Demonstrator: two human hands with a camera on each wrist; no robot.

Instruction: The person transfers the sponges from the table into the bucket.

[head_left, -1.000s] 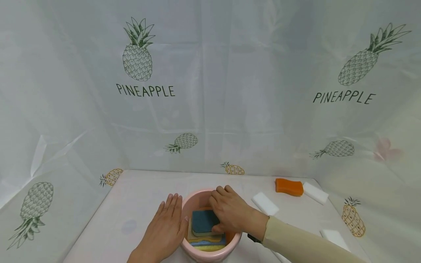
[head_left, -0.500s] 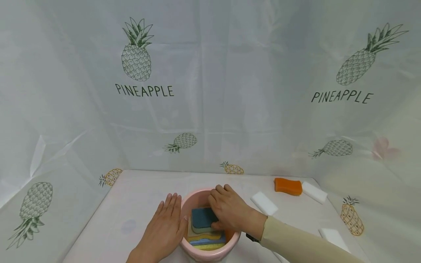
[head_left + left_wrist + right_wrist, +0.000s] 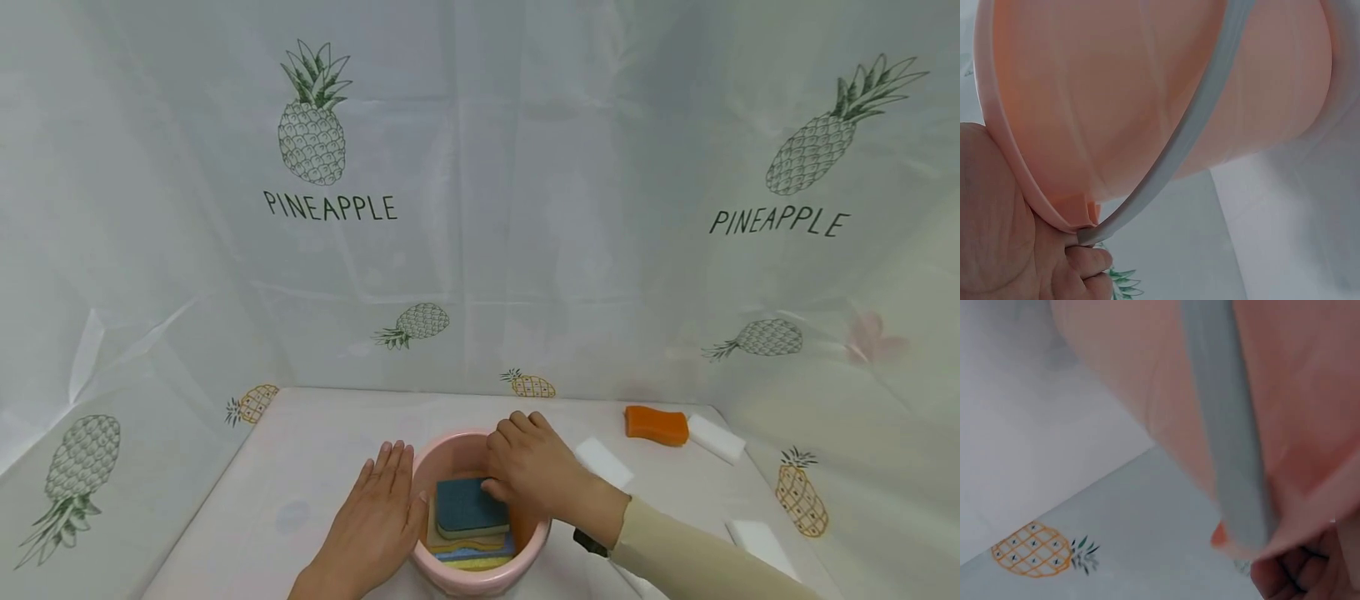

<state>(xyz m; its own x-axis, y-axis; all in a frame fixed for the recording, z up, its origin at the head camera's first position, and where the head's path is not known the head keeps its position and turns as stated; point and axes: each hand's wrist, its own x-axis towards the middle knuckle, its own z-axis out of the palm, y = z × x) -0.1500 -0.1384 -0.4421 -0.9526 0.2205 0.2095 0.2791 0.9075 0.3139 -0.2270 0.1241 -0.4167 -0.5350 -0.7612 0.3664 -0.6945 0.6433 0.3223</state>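
Note:
A pink bucket (image 3: 465,582) stands in front of me, holding a scouring sponge (image 3: 468,504) with a dark teal top on several flat pieces in tan, yellow and blue. My left hand (image 3: 375,517) rests against the bucket's left rim with fingers extended. In the left wrist view that hand (image 3: 997,231) touches the rim beside the end of the grey handle (image 3: 1172,153). Over the right side of the bucket is my right hand (image 3: 543,471), fingers loosely bent, thumb at the sponge's corner. Its fingers (image 3: 1297,569) show below the rim in the right wrist view.
An orange wavy sponge (image 3: 657,425) lies at the back right beside a white block (image 3: 716,439). Another white block (image 3: 603,463) is just right of the bucket, and one (image 3: 761,546) lies farther forward. A pineapple-print sheet (image 3: 480,208) encloses the table.
My right hand has let go of the teal sponge and shifted slightly up and right. The sponge, tilted half a second ago, now lies flatter and shows more of its top. My left hand stays put.

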